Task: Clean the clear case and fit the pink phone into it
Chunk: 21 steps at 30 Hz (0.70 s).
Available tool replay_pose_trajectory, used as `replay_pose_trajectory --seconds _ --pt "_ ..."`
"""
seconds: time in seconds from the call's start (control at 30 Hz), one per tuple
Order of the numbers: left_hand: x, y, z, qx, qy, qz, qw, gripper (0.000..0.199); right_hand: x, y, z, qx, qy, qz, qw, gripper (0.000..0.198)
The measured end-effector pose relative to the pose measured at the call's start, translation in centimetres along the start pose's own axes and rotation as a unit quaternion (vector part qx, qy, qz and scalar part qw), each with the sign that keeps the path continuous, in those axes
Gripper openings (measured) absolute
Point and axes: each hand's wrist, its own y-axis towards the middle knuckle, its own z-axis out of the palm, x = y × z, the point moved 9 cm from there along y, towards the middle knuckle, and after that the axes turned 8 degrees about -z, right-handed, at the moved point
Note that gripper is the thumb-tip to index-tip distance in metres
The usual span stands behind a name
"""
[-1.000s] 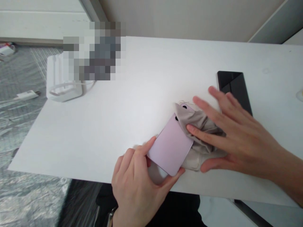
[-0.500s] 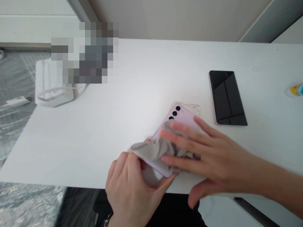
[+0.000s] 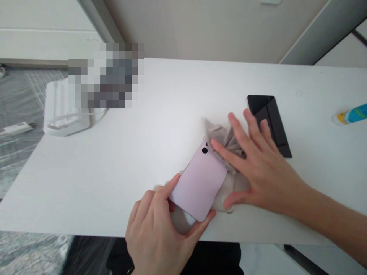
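A lilac phone (image 3: 197, 183) lies tilted, its back facing up, with the camera lenses near its far end. My left hand (image 3: 160, 225) is closed around the near end, fingers on the left edge and thumb at the lower right corner. A crumpled grey-beige cloth (image 3: 222, 133) covers the far right part of the phone and some of the lenses. Over the cloth my right hand (image 3: 263, 168) is spread, fingers stretched out and thumb apart, touching it from above. A clear phone case (image 3: 226, 196) lies partly under the phone.
Beyond my right hand lies a dark-screened device (image 3: 265, 110), partly hidden by the fingers. A blue and yellow tube (image 3: 354, 114) is at the right edge. To the left stands a white device with a cable (image 3: 65, 122) on the white table (image 3: 114, 183), beside a blurred-out patch.
My right hand and the cloth have moved away from me along the phone, uncovering its lower back. The left hand keeps its hold. The view has shifted slightly.
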Motion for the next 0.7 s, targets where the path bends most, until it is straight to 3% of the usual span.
replay_pose_trajectory --seconds 0.1,0.13,0.27,0.33,0.43,0.5,0.6,0.63,0.7 --pt "0.0 0.0 -0.2 -0.004 0.011 0.003 1.0 0.061 3.2 0.0 0.6 0.027 0.055 -0.146 0.987 0.103" --pt "-0.1 0.0 -0.2 -0.006 0.012 0.005 1.0 0.061 3.3 0.0 0.7 0.031 0.056 -0.154 0.986 0.101" --pt "0.0 0.0 -0.1 -0.005 0.003 0.007 1.0 0.067 -0.3 0.0 0.5 0.012 -0.007 0.006 1.0 0.098" --pt "0.0 -0.1 -0.1 -0.008 0.008 0.013 1.0 0.067 0.3 0.1 0.6 0.018 0.006 -0.016 1.0 0.104" --pt "0.0 -0.2 -0.2 -0.02 0.023 0.021 0.999 0.066 3.1 0.1 1.2 0.049 0.053 -0.138 0.988 0.103" --pt "0.1 -0.2 -0.1 -0.018 0.027 0.019 0.999 0.067 2.4 0.2 1.2 0.049 0.039 -0.111 0.992 0.098" --pt "0.0 -0.2 0.1 -0.005 0.03 0.017 0.999 0.07 -0.7 0.1 0.6 0.02 -0.013 0.016 1.0 0.096" --pt "0.0 -0.2 0.0 -0.005 0.032 0.016 0.999 0.069 -1.0 0.0 0.5 0.016 -0.018 0.023 0.999 0.098" --pt "-0.1 -0.2 0.0 -0.005 0.039 0.017 0.999 0.068 0.1 0.2 0.7 0.027 -0.007 -0.027 0.999 0.103"
